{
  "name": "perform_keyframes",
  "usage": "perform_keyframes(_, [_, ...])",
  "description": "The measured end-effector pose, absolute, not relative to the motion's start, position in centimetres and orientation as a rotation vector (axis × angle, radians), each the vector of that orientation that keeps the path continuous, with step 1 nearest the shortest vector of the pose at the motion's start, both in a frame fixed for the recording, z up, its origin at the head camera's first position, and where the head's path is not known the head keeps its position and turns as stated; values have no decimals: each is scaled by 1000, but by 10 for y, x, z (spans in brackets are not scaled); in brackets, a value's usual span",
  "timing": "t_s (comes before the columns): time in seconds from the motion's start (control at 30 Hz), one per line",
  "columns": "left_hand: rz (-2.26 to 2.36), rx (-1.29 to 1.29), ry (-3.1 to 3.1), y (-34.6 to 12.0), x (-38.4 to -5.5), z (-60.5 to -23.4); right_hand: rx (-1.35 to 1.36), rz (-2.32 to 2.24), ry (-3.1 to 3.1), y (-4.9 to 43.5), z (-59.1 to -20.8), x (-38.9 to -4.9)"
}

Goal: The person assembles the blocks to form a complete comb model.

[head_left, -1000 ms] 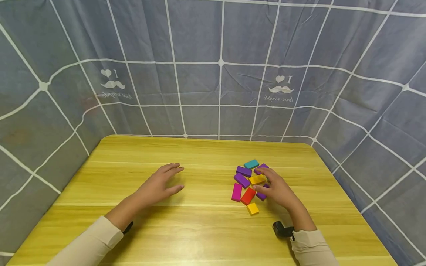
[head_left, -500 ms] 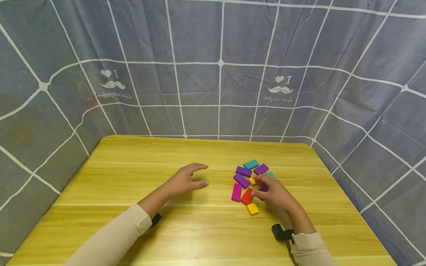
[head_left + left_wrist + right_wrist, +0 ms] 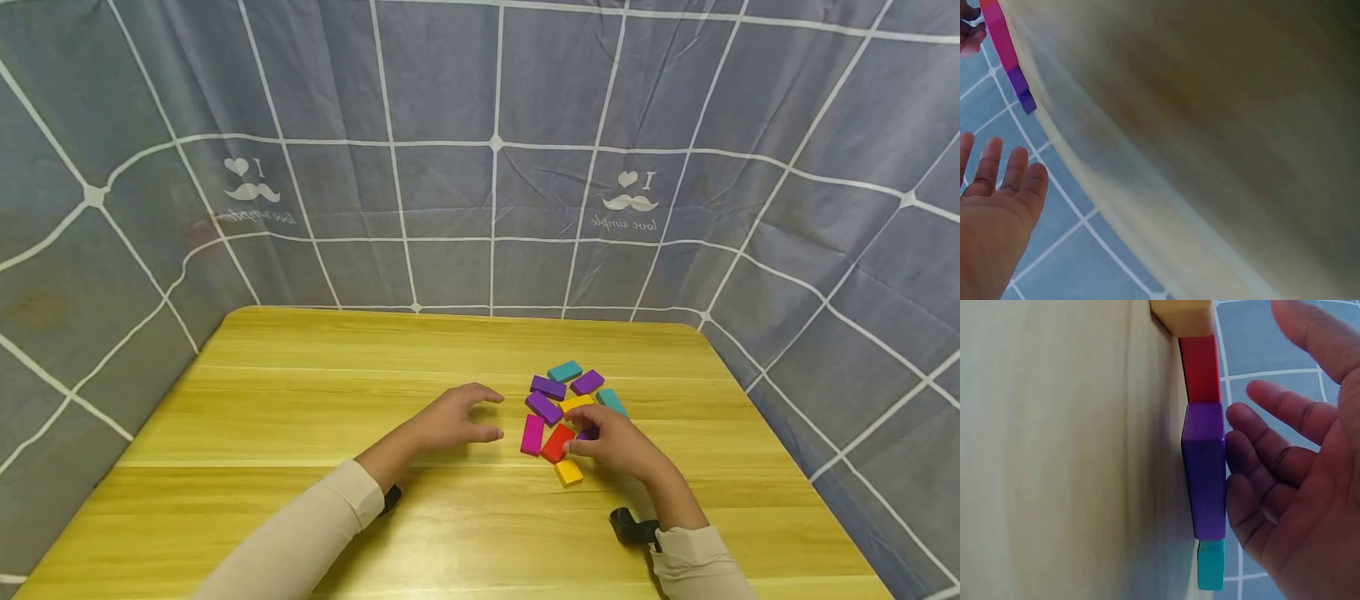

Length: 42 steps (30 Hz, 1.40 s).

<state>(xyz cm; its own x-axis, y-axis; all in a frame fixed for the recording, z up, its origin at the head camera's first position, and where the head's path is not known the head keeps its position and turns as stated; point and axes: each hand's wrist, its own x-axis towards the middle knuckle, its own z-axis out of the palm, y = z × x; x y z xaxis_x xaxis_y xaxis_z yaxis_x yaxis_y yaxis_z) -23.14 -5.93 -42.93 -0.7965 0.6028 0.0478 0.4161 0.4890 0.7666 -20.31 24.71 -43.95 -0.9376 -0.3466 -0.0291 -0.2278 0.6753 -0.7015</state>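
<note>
My right hand hovers low over a cluster of coloured wooden blocks, thumb near the red block. Its fingers are loosely bent around no block. In the right wrist view, the fingertips come right beside a purple block lying on the table. A yellow block lies partly behind the index finger. My left hand is held above the table left of the cluster, fingers apart and holding nothing. Nearest to it are a magenta block and a purple block.
Around the cluster lie a short yellow block, two teal blocks, one at the back and one at the right, and more purple blocks. The wood-grain table ends at a grey gridded curtain.
My left hand has moved right, toward the blocks. My right hand has shifted slightly toward the front and left, uncovering the right teal block. The blocks lie as before.
</note>
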Motion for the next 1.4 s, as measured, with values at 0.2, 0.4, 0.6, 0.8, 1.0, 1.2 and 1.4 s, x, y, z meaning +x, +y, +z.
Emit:
perform_keyframes(0.2, [1181, 886, 2506, -45, -232, -430, -481, -1058, 2756, 244, -442, -203])
perform_keyframes(0.4, [1125, 910, 2481, -33, -237, -435, -483, -1062, 2744, 242, -445, -205])
perform_keyframes(0.6, [1045, 958, 2477, -20, -243, -440, -453, -1054, 2741, 242, -445, -208])
perform_keyframes(0.8, [952, 1018, 2505, -12, -247, -443, -488, -1024, 2763, 242, -447, -208])
perform_keyframes(1.0, [849, 1027, 2537, -8, -252, -443, -499, -991, 2784, 242, -447, -209])
perform_keyframes(1.2, [810, 1069, 2527, -4, -254, -441, -483, -960, 2790, 240, -447, -210])
perform_keyframes(1.4, [795, 1069, 2518, -3, -255, -440, -463, -936, 2802, 239, -446, -210])
